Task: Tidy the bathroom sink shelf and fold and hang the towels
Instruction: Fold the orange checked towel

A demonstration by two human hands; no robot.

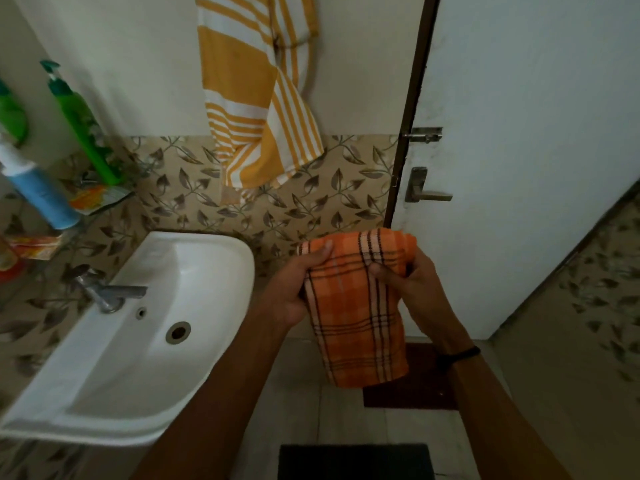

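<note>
Two towels in view. Orange towel (360, 313) folded narrow, held in air right of sink (221, 244); left hand (294, 292) and right hand (408, 282) clamp its top, fingers curled on cloth. Not hung yet. Striped towel (252, 98) hangs bunched on wall, looks unfolded. Green bottle (79, 123) on shelf leans; shelf seems still untidy.

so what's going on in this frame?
A person stands beside the sink and holds a partly folded orange checked towel in the air with both hands. The left hand grips its left edge, and the right hand pinches its upper right. A yellow striped towel hangs on the wall behind. A green bottle and a blue bottle stand at far left.
</note>
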